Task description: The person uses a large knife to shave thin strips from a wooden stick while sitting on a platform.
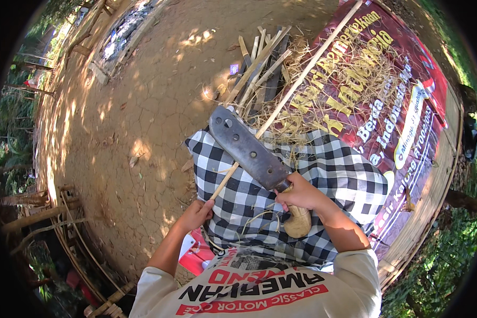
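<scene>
1. Fingers [207, 205] of left hand [196, 215]: closed on near end of a thin pale stick [310, 76]. Thumb on top; rest mostly hidden. Clock = head view, 12 at top edge; left hand sits at 7.
2. Right hand [300, 194], at 4 from centre: wrapped round the wooden handle [298, 223] just behind the blade. Handle's rounded butt sticks out below the hand.
3. Stick: runs straight from left hand at 7, through centre, out to the top edge at 1. Passes under the blade.
4. Blade [249, 151]: broad, dark grey, several round holes. Lies across the stick, far end toward 11, handle end toward 4. Can't tell whether its edge is touching or cutting the wood.
5. Black-and-white checked cloth [331, 169]: over the lap, centre out to 4, beneath both hands and the tool. Few thin loose strips on it near 6.
6. Split sticks [257, 74]: loose pile at 12, on the ground, mixed angles, just beyond the blade.
7. Dark red printed banner [432, 140]: spread from 1 to 4. Straw-coloured shavings [373, 79] scattered over it, thickest around 1 to 2.
8. Cracked dirt ground [127, 111]: 8 through 12, patchy sun.
</scene>
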{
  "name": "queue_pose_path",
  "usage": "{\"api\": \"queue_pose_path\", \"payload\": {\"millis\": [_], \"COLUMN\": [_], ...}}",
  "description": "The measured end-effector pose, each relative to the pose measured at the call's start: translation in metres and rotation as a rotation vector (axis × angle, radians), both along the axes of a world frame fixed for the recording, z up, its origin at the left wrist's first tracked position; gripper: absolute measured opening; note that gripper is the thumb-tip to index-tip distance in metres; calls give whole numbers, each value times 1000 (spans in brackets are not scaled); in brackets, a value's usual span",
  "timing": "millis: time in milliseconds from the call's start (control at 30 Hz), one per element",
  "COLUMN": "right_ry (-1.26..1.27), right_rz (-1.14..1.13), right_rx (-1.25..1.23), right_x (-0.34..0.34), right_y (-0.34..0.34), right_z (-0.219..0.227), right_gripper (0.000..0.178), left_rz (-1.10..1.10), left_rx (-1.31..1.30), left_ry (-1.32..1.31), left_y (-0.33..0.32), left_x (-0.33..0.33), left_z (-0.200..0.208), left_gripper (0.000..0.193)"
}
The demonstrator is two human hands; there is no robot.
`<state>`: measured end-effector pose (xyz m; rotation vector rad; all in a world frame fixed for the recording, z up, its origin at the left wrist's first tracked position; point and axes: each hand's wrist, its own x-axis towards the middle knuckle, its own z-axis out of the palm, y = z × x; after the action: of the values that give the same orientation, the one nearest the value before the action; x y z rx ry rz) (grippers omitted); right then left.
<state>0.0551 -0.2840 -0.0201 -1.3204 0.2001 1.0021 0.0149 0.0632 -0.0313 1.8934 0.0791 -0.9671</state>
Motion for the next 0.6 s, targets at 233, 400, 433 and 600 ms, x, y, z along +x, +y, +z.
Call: {"api": "queue_pose_path", "payload": {"millis": [233,400,433,600], "right_ry": [160,-71,-96,-1], "right_rz": [-70,-206,-186,-17], "right_rx": [114,-31,-120,-21], "right_x": [0,10,7,-1], "right_y": [-7,-16,-12,-4], "right_z": [11,12,11,13], "right_gripper": [40,19,12,17], "left_rz": [27,3,7,-16], "left_rx": [5,31,38,31], "left_ry": [72,34,31,31], "left_y": [-7,-9,-10,-8], "left_x": [4,6,7,3], "left_z": [12,12,12,10], "left_gripper": [64,64,64,66]}}
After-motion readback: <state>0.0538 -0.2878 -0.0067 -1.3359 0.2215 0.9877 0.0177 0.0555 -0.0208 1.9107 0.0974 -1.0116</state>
